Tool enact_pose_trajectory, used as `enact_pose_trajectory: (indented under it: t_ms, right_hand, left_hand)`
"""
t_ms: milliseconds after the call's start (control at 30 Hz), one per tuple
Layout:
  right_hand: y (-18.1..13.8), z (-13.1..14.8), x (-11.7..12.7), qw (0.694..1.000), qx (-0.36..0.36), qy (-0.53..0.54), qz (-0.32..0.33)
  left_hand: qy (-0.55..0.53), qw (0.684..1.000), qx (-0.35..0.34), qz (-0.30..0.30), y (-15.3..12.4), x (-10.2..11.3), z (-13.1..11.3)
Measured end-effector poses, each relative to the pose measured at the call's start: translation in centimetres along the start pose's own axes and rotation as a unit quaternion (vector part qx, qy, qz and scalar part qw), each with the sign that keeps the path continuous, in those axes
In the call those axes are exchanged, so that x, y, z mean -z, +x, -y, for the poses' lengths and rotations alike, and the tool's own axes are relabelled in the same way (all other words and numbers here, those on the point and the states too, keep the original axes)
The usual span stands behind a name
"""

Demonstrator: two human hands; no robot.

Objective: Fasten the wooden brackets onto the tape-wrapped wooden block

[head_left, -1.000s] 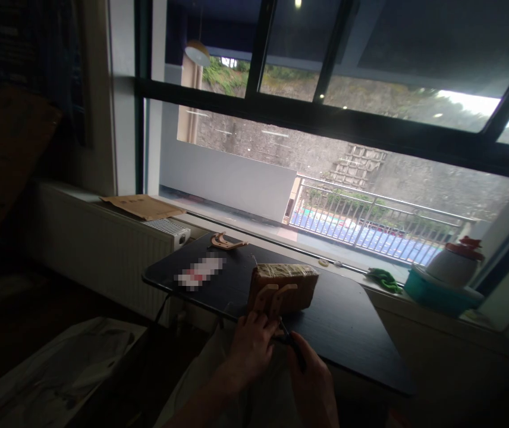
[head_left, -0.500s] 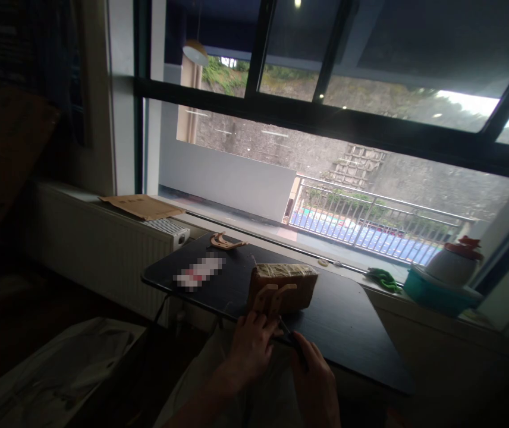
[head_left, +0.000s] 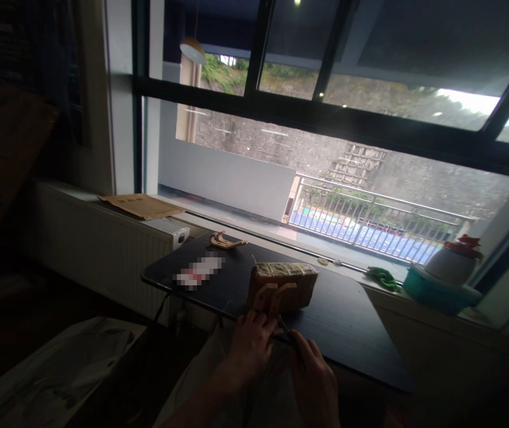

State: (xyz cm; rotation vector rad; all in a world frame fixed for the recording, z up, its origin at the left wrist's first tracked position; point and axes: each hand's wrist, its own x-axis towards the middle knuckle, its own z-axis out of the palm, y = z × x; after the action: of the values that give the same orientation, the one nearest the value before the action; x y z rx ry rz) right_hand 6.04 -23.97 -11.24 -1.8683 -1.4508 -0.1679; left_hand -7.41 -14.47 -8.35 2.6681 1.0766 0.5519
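My left hand [head_left: 252,342] is closed on the lower end of a pale wooden piece with two curved, hook-like arms [head_left: 273,297], at the table's near edge. The wooden piece stands in front of a brown cardboard box [head_left: 301,292] with tape over its top. In my right hand [head_left: 314,371] is a slim tool with a dark handle [head_left: 298,351]. Its tip points up and left, close to my left fingers; whether it touches the wood is hidden, and its exact kind is too dark to make out. Another curved wooden piece [head_left: 226,242] lies at the far left of the table.
The black tabletop [head_left: 348,324] carries a blurred white and red item [head_left: 198,272]. A brown envelope [head_left: 143,206] lies above the radiator [head_left: 103,244]. Along the windowsill are a green cloth-like thing [head_left: 383,278] and a teal container [head_left: 435,289]. A large window lies beyond.
My right hand and the tool have shifted very slightly. My left hand, the wooden piece and the box look the same.
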Motion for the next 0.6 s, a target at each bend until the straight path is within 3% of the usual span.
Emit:
enact_pose_trajectory:
  t_ms: [200,300,433,600]
  right_hand:
    - [0.28,-0.23,-0.45,0.994,-0.051,0.098,0.013]
    - [0.23,-0.06,-0.37,0.993,-0.069,0.097,0.021]
    - [0.14,0.22,-0.13,0.997,-0.045,0.069,0.002]
    - [0.52,0.01,-0.16,0.989,-0.043,0.142,-0.007]
  left_hand:
    - [0.011,1.000,-0.004,-0.003,0.04,-0.03,-0.01]
    - [0.013,1.000,-0.003,-0.004,0.08,-0.06,0.04]
    - [0.009,1.000,-0.001,0.005,0.16,-0.02,0.07]
    - [0.013,1.000,0.000,0.004,0.12,0.10,-0.01]
